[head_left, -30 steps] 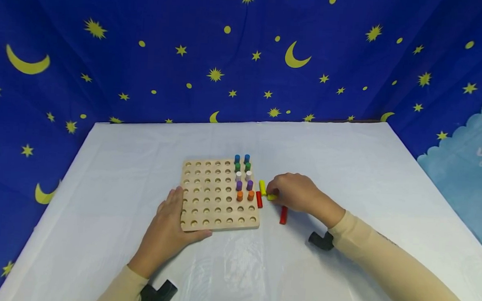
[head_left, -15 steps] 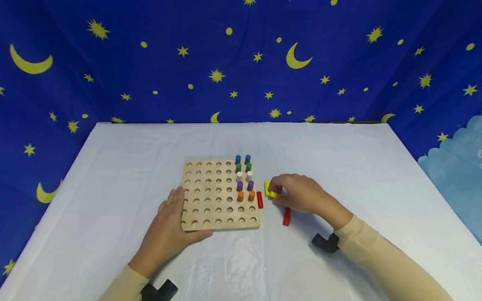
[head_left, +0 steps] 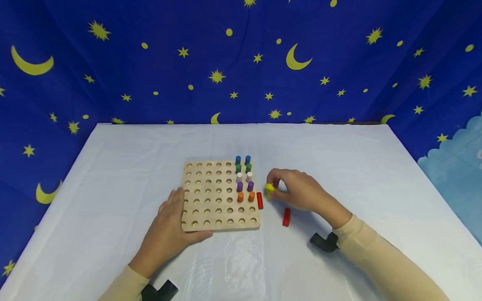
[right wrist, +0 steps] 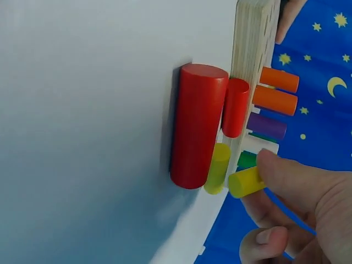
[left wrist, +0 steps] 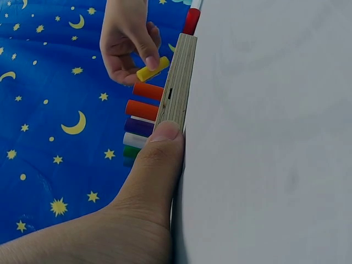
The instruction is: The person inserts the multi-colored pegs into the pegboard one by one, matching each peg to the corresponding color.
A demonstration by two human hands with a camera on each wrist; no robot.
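Observation:
In the head view, a wooden pegboard lies on the table. Pairs of blue, green, white, purple and orange pegs stand upright in its two right-hand columns. My left hand rests against the board's near left corner, fingers along the left side and thumb on the front edge. Just right of the board, my right hand pinches a yellow peg between thumb and fingers, above the table. Another yellow peg lies below it. One red peg lies by the board's right edge, another red peg farther right.
A white cloth covers the table. Blue fabric with yellow stars and moons hangs behind and at the sides. Black wrist mounts sit at both wrists.
My right hand has drawn one yellow peg away from the other and lifted it off the table, tilting it. The left hand and the board have stayed in place.

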